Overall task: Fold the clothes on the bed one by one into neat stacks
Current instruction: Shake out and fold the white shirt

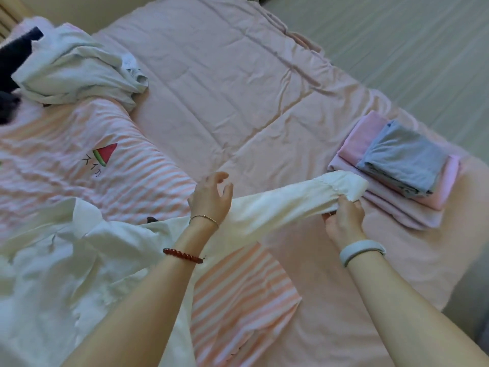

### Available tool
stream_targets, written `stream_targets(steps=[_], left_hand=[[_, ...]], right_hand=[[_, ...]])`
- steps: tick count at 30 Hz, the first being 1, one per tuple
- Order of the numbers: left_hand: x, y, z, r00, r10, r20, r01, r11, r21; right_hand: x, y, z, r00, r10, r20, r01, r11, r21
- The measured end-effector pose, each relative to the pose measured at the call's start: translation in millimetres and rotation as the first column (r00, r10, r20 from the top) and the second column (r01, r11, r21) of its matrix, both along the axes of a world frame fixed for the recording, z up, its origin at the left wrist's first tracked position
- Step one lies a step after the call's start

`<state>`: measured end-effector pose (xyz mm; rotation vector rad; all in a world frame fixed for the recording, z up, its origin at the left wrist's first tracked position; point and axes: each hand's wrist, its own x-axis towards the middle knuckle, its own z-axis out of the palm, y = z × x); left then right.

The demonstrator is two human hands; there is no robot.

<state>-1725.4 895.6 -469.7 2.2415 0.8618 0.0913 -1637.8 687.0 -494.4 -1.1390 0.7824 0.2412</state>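
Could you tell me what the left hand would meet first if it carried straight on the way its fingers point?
Probably only the wrinkled pink quilt: the left hand, open above the white cotton shirt's sleeve, points up the bed, where no garment shows. Its height above the quilt is unclear.

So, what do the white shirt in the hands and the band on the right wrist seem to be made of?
The white shirt looks like thin woven fabric, perhaps cotton: matte, with soft creases, and its sleeve sags between the left hand and the right hand, which pinches it near the cuff. The wristband seems to be smooth pale rubber or silicone: an even, seamless surface with a slight sheen. Neither is certain.
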Motion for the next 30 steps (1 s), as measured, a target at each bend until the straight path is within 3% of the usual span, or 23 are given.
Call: stream_targets(steps=[3,6,8,11,13,14,16,19,22,24,26,30], left_hand=[[-46,-5,0,1.000,0.020,0.007,-0.020,0.989,0.143],[-108,-23,-15,0.994,0.024,-0.105,0.006,0.961,0.277],[-137,-35,-25,0.972,-0.033,-0.234,0.106,0.947,0.304],[-146,-44,-32,0.953,-0.111,-0.282,0.208,0.916,0.343],[-140,-44,-36,0.962,-0.137,-0.235,0.223,0.891,0.395],[-136,-43,-36,0.964,-0.148,-0.221,0.231,0.878,0.419],[-130,-37,-39,0.967,-0.173,-0.186,0.243,0.844,0.478],[-128,-29,-44,0.973,-0.218,-0.082,0.228,0.824,0.518],[-139,-31,-45,0.958,-0.285,-0.006,0.245,0.810,0.533],[-148,-37,-46,0.941,-0.337,-0.025,0.299,0.794,0.529],[-155,-42,-46,0.926,-0.359,-0.121,0.368,0.777,0.511],[-162,-53,-51,0.899,-0.364,-0.243,0.437,0.770,0.465]], right_hand=[[-10,-4,14,0.997,0.058,0.046,-0.063,0.993,0.100],[-20,-4,13,0.999,0.045,-0.001,-0.045,0.992,0.114],[-31,-2,4,0.991,0.054,-0.120,-0.070,0.989,-0.129],[-55,-2,-21,0.971,0.083,-0.223,-0.185,0.854,-0.487],[-67,4,-27,0.969,0.209,-0.131,-0.245,0.752,-0.612],[-71,7,-30,0.933,0.354,-0.067,-0.304,0.672,-0.675],[-71,10,-38,0.753,0.657,-0.025,-0.410,0.440,-0.799],[-55,6,-47,0.418,0.895,-0.153,-0.403,0.032,-0.915],[-44,7,-53,0.010,0.914,-0.407,-0.277,-0.388,-0.879],[-46,6,-60,-0.152,0.830,-0.536,-0.168,-0.556,-0.814],[-52,-1,-64,-0.133,0.800,-0.586,-0.167,-0.601,-0.782],[-69,-44,-68,0.100,0.839,-0.535,-0.319,-0.482,-0.816]])
